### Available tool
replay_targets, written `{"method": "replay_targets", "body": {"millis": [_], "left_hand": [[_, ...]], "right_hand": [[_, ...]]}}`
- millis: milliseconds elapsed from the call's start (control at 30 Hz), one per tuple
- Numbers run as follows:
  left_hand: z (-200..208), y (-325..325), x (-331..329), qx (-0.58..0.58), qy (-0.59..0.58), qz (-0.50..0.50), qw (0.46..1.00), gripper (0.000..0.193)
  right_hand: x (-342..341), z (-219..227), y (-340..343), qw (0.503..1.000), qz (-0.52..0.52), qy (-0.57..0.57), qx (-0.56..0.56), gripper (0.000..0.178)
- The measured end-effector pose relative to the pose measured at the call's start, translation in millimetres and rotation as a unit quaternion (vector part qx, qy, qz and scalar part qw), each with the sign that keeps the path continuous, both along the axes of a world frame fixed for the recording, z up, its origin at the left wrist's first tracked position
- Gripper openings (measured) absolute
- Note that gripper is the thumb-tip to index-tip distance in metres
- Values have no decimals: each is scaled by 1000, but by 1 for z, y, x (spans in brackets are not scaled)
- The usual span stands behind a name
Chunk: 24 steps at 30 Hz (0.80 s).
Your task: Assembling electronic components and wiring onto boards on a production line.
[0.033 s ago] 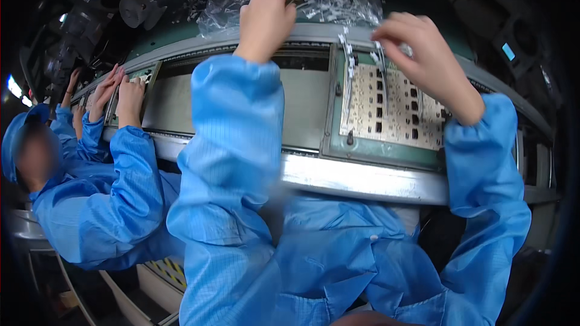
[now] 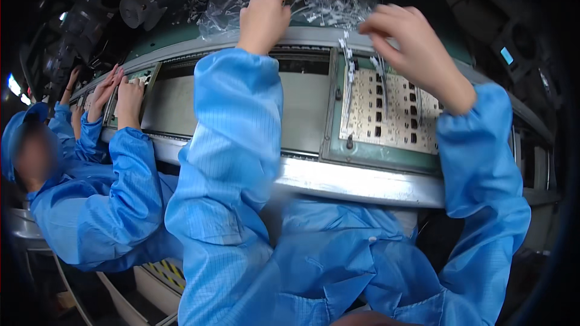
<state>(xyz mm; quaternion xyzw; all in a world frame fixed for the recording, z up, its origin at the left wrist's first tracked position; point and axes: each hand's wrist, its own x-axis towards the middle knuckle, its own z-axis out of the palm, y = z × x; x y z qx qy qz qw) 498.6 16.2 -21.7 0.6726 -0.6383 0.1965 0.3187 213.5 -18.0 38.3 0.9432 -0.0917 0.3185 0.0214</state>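
Observation:
My left hand (image 2: pixel 264 21) hangs over the far rail by a clear plastic bag (image 2: pixel 226 9), its fingers bent together; what they may hold is hidden. To the right, my right hand (image 2: pixel 414 45) is above the far edge of a pale circuit board panel (image 2: pixel 396 105), thumb and forefinger apart, with nothing visible between them. The panel carries rows of black parts and lies in a green carrier (image 2: pixel 380 154). White-ended cables (image 2: pixel 349 75) lie along its left side, and another cable (image 2: pixel 380 72) runs over it below my right hand.
Loose white connectors and cables (image 2: pixel 329 12) are heaped on the bag behind the rail. A metal rail (image 2: pixel 362 181) runs along the near edge of the line. At left, a co-worker in blue (image 2: pixel 109 205) has hands over another board. A small fan (image 2: pixel 139 11) stands far left.
My right hand has shifted left and slightly away from me, toward the heaped cables. My left hand has barely moved. A cable end on the panel's right part now shows.

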Motion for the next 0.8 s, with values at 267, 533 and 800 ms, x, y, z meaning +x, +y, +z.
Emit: {"method": "replay_targets", "body": {"millis": [267, 533, 800], "left_hand": [[-20, -13, 20, 122, -53, 58, 989, 28], [-19, -9, 29, 163, -31, 38, 985, 29], [-16, -8, 17, 205, 48, 52, 976, 15]], "right_hand": [[170, -45, -106, 994, -25, 98, 43, 20], [213, -66, -125, 974, -72, 184, 108, 20], [197, -76, -133, 985, -15, 114, 130, 18]]}}
